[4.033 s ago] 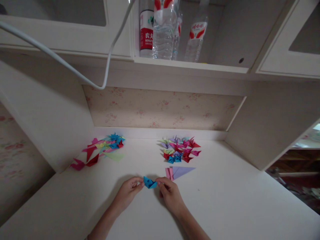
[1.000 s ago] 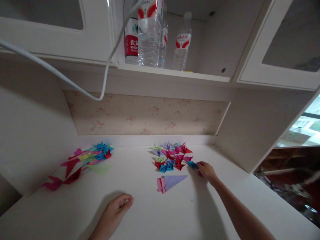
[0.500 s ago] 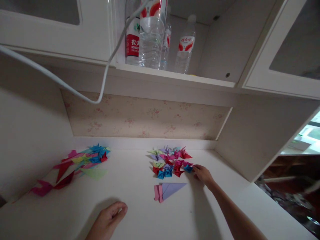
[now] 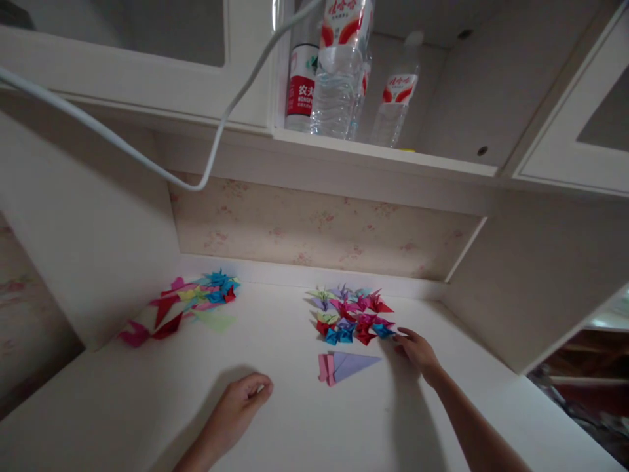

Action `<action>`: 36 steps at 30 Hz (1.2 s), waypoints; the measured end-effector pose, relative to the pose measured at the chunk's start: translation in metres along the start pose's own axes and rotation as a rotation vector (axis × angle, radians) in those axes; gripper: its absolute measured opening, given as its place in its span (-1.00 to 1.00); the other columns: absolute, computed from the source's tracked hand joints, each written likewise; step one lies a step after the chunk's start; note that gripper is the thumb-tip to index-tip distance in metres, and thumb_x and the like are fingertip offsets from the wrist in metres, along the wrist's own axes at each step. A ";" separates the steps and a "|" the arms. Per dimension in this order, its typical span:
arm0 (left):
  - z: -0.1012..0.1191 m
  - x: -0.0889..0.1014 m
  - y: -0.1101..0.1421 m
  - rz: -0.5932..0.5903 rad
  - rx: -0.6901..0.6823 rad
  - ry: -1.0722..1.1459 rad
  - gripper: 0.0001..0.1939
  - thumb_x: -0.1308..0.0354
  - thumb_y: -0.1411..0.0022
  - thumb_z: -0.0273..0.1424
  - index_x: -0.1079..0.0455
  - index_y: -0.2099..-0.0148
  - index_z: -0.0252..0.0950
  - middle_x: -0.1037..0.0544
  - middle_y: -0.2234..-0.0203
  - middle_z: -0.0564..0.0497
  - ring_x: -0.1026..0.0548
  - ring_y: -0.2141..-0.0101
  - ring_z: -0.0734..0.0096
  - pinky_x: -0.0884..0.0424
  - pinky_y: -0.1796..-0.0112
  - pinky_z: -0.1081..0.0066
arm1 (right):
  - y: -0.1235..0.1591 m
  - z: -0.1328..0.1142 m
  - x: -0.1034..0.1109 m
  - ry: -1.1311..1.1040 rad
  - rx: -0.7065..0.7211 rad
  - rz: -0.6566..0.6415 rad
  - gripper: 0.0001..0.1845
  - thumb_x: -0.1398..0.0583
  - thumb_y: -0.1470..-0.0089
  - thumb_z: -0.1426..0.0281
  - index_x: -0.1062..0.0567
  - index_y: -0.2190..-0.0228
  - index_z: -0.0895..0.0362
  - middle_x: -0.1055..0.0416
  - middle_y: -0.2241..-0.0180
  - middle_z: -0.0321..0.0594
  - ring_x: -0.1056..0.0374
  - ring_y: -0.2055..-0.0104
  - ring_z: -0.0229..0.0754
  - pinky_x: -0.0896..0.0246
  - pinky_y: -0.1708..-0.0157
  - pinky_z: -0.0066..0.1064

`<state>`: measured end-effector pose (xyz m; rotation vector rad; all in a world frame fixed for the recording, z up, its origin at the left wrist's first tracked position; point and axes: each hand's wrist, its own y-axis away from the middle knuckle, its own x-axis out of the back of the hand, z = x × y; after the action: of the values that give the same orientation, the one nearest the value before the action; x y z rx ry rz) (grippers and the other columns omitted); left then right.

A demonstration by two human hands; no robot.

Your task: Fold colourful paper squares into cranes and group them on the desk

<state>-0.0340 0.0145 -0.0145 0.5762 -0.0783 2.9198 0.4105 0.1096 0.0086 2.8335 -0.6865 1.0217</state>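
Several rows of small folded paper cranes (image 4: 348,308) in red, pink, purple, green and blue sit toward the back of the white desk. At the front right of this group lies a blue folded paper piece (image 4: 382,330). My right hand (image 4: 415,351) is right beside it, fingers apart, with the fingertips at its right edge. In front of the group lie a purple folded paper triangle (image 4: 351,367) and pink folded strips (image 4: 326,368). My left hand (image 4: 246,400) rests on the desk at the front, loosely curled with thumb and forefinger together, and no object shows in it.
A pile of colored folded papers (image 4: 196,298) lies at the back left. Overhead, a shelf (image 4: 383,154) holds several plastic bottles (image 4: 339,85). A white cable (image 4: 216,144) hangs across the upper left. A side panel (image 4: 531,275) bounds the desk on the right.
The view has shifted left, so everything appears farther right. My right hand's fingers have loosened from the blue folded paper, which stays in its row. My left hand keeps its curled shape.
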 end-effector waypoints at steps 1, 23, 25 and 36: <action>0.000 0.000 0.000 0.005 -0.001 0.000 -0.65 -0.05 -0.19 -0.11 -0.48 0.31 -0.28 -0.47 0.50 0.04 -0.39 0.43 0.38 -0.28 0.39 0.48 | 0.004 0.000 0.002 -0.008 -0.012 -0.002 -0.52 -0.14 0.12 0.20 -0.56 0.18 0.16 -0.55 0.48 -0.15 -0.38 0.55 -0.15 -0.23 0.52 -0.38; 0.005 0.017 -0.003 0.242 0.026 -0.289 -0.72 0.01 -0.18 -0.30 -0.51 0.31 -0.28 -0.59 0.44 0.03 -0.52 0.38 0.39 -0.34 0.36 0.51 | 0.226 -0.095 -0.092 -0.752 -0.193 -0.595 -0.61 -0.29 0.11 0.09 -0.52 0.34 0.14 0.00 0.69 -0.47 0.17 0.63 -0.38 0.36 0.63 -0.48; 0.002 0.047 -0.008 0.329 0.091 -0.379 -0.74 0.02 -0.18 -0.33 -0.50 0.29 -0.27 -0.60 0.41 0.00 -0.52 0.35 0.36 -0.35 0.31 0.48 | 0.235 -0.101 -0.106 -0.798 -0.145 -0.609 -0.61 -0.29 0.10 0.09 -0.53 0.36 0.16 -0.01 0.68 -0.46 0.15 0.62 -0.38 0.33 0.62 -0.48; -0.031 0.173 -0.002 0.673 0.378 -0.889 -0.55 0.17 -0.29 -0.29 -0.24 -0.10 -0.44 -0.32 -0.02 -0.43 -0.48 0.15 -0.16 -0.40 0.29 0.09 | 0.238 -0.096 -0.113 -0.744 -0.016 -0.639 -0.58 -0.27 0.05 0.04 -0.54 0.39 0.17 -0.03 0.68 -0.43 0.11 0.62 -0.38 0.29 0.62 -0.48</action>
<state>-0.2030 0.0452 0.0226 2.2425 0.2209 2.9655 0.1752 -0.0418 -0.0104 3.0257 0.2232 -0.1396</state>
